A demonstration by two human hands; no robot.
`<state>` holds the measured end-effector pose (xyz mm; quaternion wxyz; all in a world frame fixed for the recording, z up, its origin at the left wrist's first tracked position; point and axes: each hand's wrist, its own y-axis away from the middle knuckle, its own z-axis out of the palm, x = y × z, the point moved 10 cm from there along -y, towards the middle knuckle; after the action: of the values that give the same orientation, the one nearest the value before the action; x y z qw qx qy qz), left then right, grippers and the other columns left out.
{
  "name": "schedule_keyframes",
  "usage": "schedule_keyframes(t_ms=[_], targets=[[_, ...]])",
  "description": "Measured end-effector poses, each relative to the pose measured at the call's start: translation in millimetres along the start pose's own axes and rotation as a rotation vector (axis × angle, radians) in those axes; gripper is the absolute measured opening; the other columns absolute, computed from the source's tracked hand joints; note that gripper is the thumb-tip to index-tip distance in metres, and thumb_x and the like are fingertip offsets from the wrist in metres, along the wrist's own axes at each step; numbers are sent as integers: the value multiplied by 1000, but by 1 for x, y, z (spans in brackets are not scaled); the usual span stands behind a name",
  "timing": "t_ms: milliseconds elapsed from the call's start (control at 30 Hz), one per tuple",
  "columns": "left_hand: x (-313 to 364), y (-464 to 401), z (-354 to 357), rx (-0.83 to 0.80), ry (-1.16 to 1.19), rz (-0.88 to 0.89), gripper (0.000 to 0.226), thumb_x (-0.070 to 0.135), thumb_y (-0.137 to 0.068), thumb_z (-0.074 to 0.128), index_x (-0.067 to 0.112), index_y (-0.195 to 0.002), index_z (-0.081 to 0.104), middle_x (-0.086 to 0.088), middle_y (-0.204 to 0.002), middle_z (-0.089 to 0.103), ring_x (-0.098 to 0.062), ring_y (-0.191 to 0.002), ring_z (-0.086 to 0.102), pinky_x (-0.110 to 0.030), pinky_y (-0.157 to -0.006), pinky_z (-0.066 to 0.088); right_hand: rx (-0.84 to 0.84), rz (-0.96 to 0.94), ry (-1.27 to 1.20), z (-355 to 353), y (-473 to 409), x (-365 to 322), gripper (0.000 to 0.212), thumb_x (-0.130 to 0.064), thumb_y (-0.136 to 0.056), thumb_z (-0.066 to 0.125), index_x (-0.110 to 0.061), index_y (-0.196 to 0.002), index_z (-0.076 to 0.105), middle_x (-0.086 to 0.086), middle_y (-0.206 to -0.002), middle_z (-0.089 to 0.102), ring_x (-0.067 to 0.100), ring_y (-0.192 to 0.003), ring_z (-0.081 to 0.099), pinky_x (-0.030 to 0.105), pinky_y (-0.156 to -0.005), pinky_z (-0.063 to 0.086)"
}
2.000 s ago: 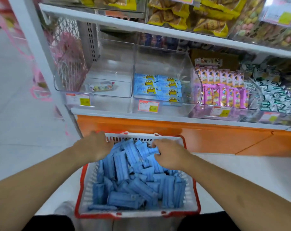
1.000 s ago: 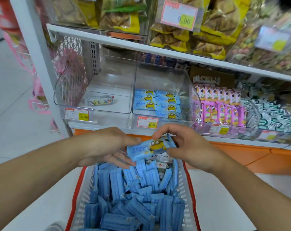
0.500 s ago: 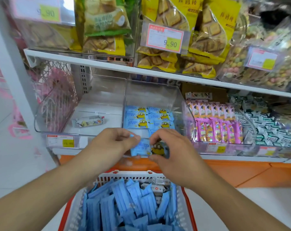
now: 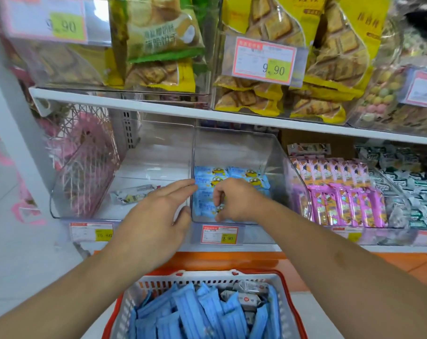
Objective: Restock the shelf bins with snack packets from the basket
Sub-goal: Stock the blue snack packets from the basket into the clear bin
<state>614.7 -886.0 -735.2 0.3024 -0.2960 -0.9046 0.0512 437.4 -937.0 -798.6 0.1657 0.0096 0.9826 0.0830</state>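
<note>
Snack packets (image 4: 208, 207), light blue with a yellow goggled cartoon figure printed on them, lay in flat rows on the floor of the middle clear bin (image 4: 234, 152), at about 12 o'clock from the basket. The right hand (image 4: 234, 200) was inside that bin with its fingers curled down, pinching the nearest blue packet at the front row. The left hand (image 4: 156, 216) hovered just outside the bin's left wall, at 9 o'clock from the right hand, fingers straight and spread, holding nothing. Below the bin, a red-bordered price tag (image 4: 219, 234) read 9.90. The neighbouring left bin (image 4: 124, 167) held a single pale packet (image 4: 134, 195), and its tag (image 4: 92, 232) was too blurred to read with certainty. At 3 o'clock, pink packets (image 4: 342, 192) stood in rows. On the shelf above, yellow biscuit bags (image 4: 263, 77) sat behind another tag (image 4: 265, 60) reading 9.90. At 6 o'clock, the red-rimmed white basket (image 4: 207, 281) was full of more blue packets (image 4: 195, 314), backs up.
</note>
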Motion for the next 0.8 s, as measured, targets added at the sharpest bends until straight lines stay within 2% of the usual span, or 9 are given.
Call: schedule_keyframes(t_ms=[100,300,467,567,633,700,800], targets=[[0,2,3,-7,8,-1,52,26,-101,53,34,-152,48,30,-156,35,2,-145,34,-15,-118,24,-16,-19,-19,10,-10,0,30,-18,-68,95,-20,-85,71,-8,-87,68,11,-83,64,29,-73,54],[-1,2,5,9,2,-1,53,26,-100,53,34,-152,47,31,-157,34,7,-145,31,-8,-116,15,-40,-87,62,18,-16,-3,32,-21,-73,92,-25,-83,62,-8,-89,63,17,-89,63,36,-80,57],[0,3,5,20,1,-11,53,28,-101,52,35,-153,45,33,-157,32,11,-144,28,-1,-111,9,-30,-79,97,20,-20,1,34,-23,-71,95,-25,-86,64,-7,-95,65,19,-98,65,40,-84,58],[1,2,5,28,6,-10,52,26,-101,53,34,-152,47,32,-156,34,16,-140,26,3,-108,8,-15,-77,73,19,-19,3,30,-23,-74,94,-23,-90,69,-6,-100,68,18,-100,66,38,-87,58],[1,2,5,32,12,-9,52,26,-100,53,33,-152,48,31,-156,35,14,-141,29,-2,-111,15,-6,-84,-3,14,-17,6,25,-20,-77,92,-22,-94,73,-8,-101,71,13,-99,67,33,-89,57],[1,2,4,33,17,-6,52,25,-100,54,32,-151,49,29,-156,37,10,-142,32,-8,-113,23,26,-66,-91,3,-12,13,19,-13,-82,86,-23,-94,75,-9,-100,73,9,-97,68,31,-91,57],[2,3,4,29,10,0,52,24,-99,55,30,-151,50,27,-156,38,11,-140,32,1,-109,13,130,13,-107,-20,3,36,32,4,-87,63,-25,-92,74,-6,-103,74,13,-98,68,36,-92,58]])
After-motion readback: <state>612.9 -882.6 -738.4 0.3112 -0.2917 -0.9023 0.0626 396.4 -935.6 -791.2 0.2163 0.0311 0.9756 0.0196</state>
